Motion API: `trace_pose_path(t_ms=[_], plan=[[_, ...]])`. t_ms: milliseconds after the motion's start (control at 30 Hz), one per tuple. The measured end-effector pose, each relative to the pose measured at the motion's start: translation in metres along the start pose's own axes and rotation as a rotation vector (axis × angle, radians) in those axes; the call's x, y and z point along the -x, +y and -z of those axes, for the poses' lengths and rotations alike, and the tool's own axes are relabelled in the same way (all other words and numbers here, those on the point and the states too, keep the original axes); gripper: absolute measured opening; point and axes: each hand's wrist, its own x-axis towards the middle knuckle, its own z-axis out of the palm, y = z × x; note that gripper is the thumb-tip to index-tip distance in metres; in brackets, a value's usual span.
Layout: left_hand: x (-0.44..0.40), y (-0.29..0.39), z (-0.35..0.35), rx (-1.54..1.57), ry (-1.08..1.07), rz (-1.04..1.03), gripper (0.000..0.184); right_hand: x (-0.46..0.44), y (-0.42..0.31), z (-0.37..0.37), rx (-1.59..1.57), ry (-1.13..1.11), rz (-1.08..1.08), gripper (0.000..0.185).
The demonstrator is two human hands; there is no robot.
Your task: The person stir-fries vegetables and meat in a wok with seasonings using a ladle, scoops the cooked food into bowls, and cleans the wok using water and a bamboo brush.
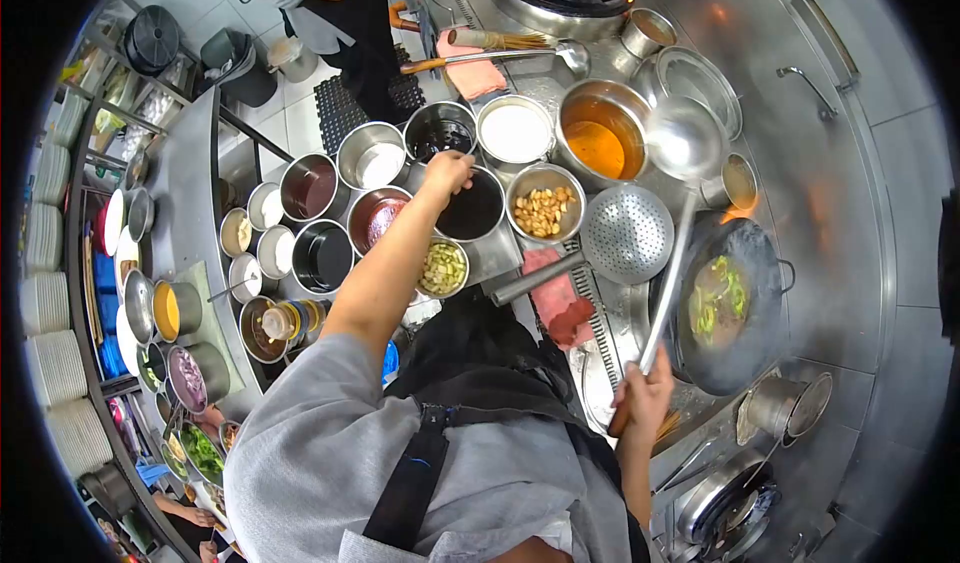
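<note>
My right hand (pixel 645 398) is wrapped round the handle of a long metal ladle (pixel 688 143). The ladle's bowl is raised beside the pot of orange oil (pixel 597 148). My left hand (pixel 450 175) reaches over two pots, one of dark liquid (pixel 470 208) and one of dark sauce (pixel 438 135). Its fingers are closed, and what they hold is too small to make out. To the right a black wok (pixel 735 363) sits over the burner, with green pepper pieces (pixel 722 298) in steaming liquid. A perforated strainer (pixel 628 233) rests between the pots and the wok.
Garlic cloves (pixel 540 211), chopped green vegetable (pixel 440 267) and a white ingredient (pixel 514 130) fill nearby pots. Pink cloths (pixel 552 293) lie along the stove edge. Another ladle (pixel 572 60) lies at the back. A co-worker (pixel 350 33) stands at upper left. Flame (pixel 740 206) shows behind the wok.
</note>
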Motion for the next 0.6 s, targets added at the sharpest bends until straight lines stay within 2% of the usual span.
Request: trace_pose_path(t_ms=[167,233,300,333,400,500,533,567,600], plan=[[-0.046,0.008,-0.009,0.189,-0.089,0.018,0.024,-0.017,-0.013,-0.091,0.159,-0.169,-0.038,0.067],[-0.060,0.006,-0.015,0.240,-0.102,0.022,0.018,-0.030,-0.010,-0.112,0.568,-0.239,0.016,0.068],[-0.070,0.001,-0.019,0.204,-0.150,-0.013,0.013,-0.049,0.004,-0.132,0.638,-0.262,0.085,0.067],[-0.073,0.001,-0.019,0.172,-0.179,0.003,0.007,-0.064,0.031,-0.136,0.836,-0.240,0.385,0.068],[-0.068,0.002,-0.021,0.209,-0.147,0.012,0.004,-0.068,0.036,-0.145,1.031,-0.211,0.684,0.068],[-0.062,0.003,-0.020,0.255,-0.128,0.009,0.007,-0.048,-0.024,-0.162,0.728,-0.288,-0.118,0.068],[-0.063,0.002,-0.021,0.243,-0.130,0.008,0.006,-0.056,-0.029,-0.150,0.940,-0.302,-0.056,0.068],[-0.065,0.004,-0.022,0.232,-0.131,0.003,0.007,-0.070,-0.009,-0.122,1.176,-0.314,0.342,0.069],[-0.067,0.006,-0.021,0.231,-0.140,0.003,0.007,-0.082,-0.019,-0.110,1.303,-0.313,0.429,0.069]])
